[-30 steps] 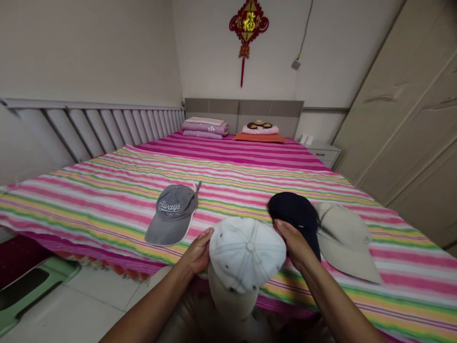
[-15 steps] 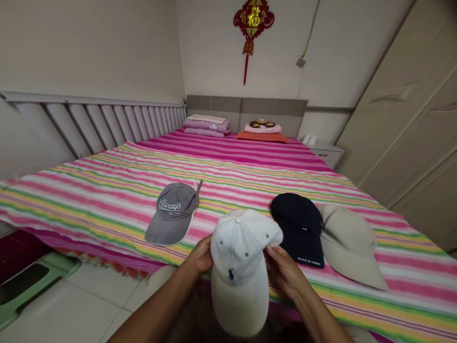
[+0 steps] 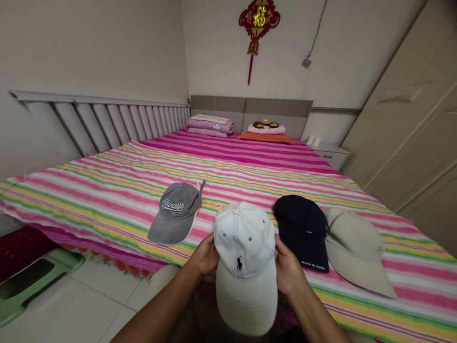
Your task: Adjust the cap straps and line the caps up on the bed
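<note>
I hold a white baseball cap [image 3: 244, 247] with a small dark logo in front of me, brim pointing toward me. My left hand [image 3: 206, 255] grips its left side and my right hand [image 3: 287, 269] grips its right side, fingers curled round the crown. It hangs over the near edge of a bed with a striped pink, yellow and green cover [image 3: 107, 190]. On the bed lie a grey cap [image 3: 174, 214] to the left, a dark navy cap [image 3: 303, 228] to the right, and a beige cap [image 3: 357, 250] beside the navy one.
Folded purple bedding [image 3: 210, 126] and a pink pillow on an orange one [image 3: 266, 131] lie at the headboard. A nightstand [image 3: 330, 155] and wardrobe doors [image 3: 410, 133] stand on the right. A green stool [image 3: 32, 283] sits on the tiled floor at left.
The white cap has been turned so its front logo and brim face me. My right hand left the navy cap and took the white cap's right side.
</note>
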Available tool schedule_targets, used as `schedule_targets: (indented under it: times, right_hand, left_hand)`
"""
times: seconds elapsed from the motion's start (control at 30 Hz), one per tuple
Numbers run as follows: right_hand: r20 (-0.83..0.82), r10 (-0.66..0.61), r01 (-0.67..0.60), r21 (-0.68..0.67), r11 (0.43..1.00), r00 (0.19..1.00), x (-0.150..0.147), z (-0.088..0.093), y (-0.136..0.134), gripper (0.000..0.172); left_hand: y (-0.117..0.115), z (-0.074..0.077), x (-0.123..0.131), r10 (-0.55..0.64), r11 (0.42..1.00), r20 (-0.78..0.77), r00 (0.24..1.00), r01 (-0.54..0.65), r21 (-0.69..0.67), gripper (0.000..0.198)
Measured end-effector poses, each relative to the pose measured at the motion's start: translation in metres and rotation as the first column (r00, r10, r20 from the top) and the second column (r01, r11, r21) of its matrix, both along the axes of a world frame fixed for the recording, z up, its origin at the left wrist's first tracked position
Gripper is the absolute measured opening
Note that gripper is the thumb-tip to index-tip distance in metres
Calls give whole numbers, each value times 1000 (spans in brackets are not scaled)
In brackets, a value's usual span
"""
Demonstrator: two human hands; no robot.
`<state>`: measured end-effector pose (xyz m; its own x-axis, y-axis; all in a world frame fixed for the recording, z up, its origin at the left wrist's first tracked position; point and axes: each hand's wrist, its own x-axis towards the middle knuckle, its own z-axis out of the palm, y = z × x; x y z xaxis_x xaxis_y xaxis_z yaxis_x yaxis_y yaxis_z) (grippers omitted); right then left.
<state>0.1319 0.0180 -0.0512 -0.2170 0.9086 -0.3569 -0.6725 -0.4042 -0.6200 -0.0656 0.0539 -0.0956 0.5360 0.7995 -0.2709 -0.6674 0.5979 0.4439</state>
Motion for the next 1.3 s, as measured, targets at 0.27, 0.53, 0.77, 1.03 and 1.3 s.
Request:
schedule_targets:
  times: [0.27, 0.53, 0.77, 1.03, 1.3]
  right_hand:
    - [-4, -202, 201, -55, 978, 979, 4, -19, 13, 22]
    - [133, -148, 165, -130, 978, 980, 10, -63, -7, 26]
    - [116, -132, 152, -188, 970, 984, 15, -60, -12, 23]
    - [79, -126, 140, -197, 970, 989, 15, -60, -14, 24]
    - [119, -117, 137, -179, 974, 986, 16, -66, -12, 32]
  left_hand:
    - [-69, -15, 9, 13, 993, 28, 1000, -16, 114, 31]
    - [-46, 18, -19, 270, 949, -109, 957, -246, 196, 21]
    - [22, 84, -88, 531, 833, -62, 845, -508, 218, 30]
    - [54, 84, -159, 735, 676, -88, 672, -737, 20, 31]
    - [35, 58, -175, 728, 646, -226, 647, -758, -88, 34]
